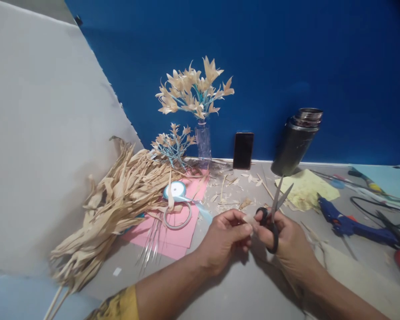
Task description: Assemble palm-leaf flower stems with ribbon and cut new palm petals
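Note:
My right hand (286,242) grips a pair of black-handled scissors (274,213), blades parted and pointing up and away. My left hand (225,238) pinches a small pale piece of dried husk (249,218) between thumb and fingertips, right beside the scissor handles. Both hands meet over the grey table (240,284) near its front. A heap of dried corn husks (116,200) lies to the left of my left hand.
A vase of husk flowers (196,95) stands at the back by the blue wall, with a smaller bunch (173,144), a phone (243,150) and a dark flask (296,142). Pink paper (176,233), ribbon roll (175,190), blue glue gun (346,222) and yellow paper (306,189) lie around.

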Tool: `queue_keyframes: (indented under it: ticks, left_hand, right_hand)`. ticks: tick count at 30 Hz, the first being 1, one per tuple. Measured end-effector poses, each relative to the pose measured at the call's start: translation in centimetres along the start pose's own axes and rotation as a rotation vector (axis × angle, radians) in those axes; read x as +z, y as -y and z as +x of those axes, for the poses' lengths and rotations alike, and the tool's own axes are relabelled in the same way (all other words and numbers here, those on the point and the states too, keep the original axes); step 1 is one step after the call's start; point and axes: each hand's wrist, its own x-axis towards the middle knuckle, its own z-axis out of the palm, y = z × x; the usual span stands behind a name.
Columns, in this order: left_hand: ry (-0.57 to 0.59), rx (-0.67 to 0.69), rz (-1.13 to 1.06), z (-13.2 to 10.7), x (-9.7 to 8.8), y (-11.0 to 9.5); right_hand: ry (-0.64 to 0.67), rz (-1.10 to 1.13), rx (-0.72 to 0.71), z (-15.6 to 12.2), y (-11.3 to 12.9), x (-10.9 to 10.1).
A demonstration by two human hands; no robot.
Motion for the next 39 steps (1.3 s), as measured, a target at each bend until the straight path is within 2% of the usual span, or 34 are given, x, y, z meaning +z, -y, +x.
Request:
queue_keyframes:
  ticks: [3, 8, 12, 29, 34, 39]
  left_hand:
    - [-0.071, 0.010, -0.007, 0.2, 0.0, 0.1]
    - [-0.148, 0.077, -0.025, 0.6, -0.4, -1.6]
    - [-0.166, 0.126, -0.026, 0.7, -0.7, -2.2]
    - [-0.153, 0.154, 0.022, 0.5, -0.7, -2.5]
    - [-0.158, 0.155, 0.029, 0.4, -0.7, -2.5]
    - [-0.152, 0.149, 0.021, 0.4, -0.7, -2.5]
  right_hand:
    - [0.125, 0.029, 0.026, 0.1, -0.6, 0.2]
    - [0.443, -0.075, 0.084, 0.3, -0.8, -0.2]
    - [0.554, -0.154, 0.092, 0.2, -0.7, -0.2]
    - [0.527, -0.226, 0.163, -0.1, -0.8, 0.3]
    - [0.556, -0.232, 0.125, -0.2, -0.8, 0.2]
    - [0.534, -0.235, 0.158, -0.2, -0.8, 0.3]
